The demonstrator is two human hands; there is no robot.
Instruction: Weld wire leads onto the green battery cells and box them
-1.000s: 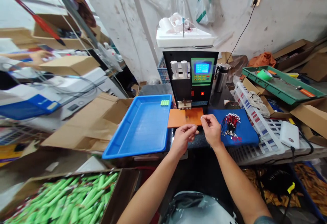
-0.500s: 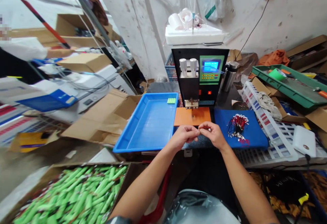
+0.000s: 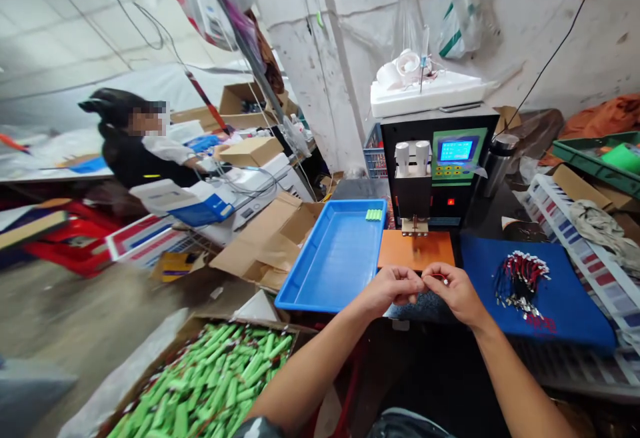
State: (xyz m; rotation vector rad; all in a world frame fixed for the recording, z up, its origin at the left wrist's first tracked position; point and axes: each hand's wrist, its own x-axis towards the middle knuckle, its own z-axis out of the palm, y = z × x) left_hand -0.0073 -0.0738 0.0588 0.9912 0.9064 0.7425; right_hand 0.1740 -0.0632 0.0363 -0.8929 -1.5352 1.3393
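Note:
My right hand (image 3: 453,291) pinches a thin red-and-black wire lead (image 3: 434,277) with a small white connector. My left hand (image 3: 397,288) is closed, its fingertips meeting the right ones; what lies between them is hidden. Both hands are just in front of the orange board (image 3: 443,251) under a black spot welder (image 3: 407,201) with a lit blue screen. To the left, a blue tray (image 3: 337,251) holds a small block of green battery cells (image 3: 374,215) in its far right corner. A bunch of similar leads (image 3: 523,281) lies on a blue cloth (image 3: 575,305) at right.
A carton of green wrapped packs (image 3: 210,378) stands at lower left. Beside the tray lies an open cardboard box (image 3: 265,245). A steel flask (image 3: 500,165) and a white plastic crate (image 3: 575,225) are on the right. A co-worker (image 3: 145,145) sits at another table at far left.
My view has turned left, so the bench appears farther right and the co-worker has come into view. My hands stay together at the same spot before the welder.

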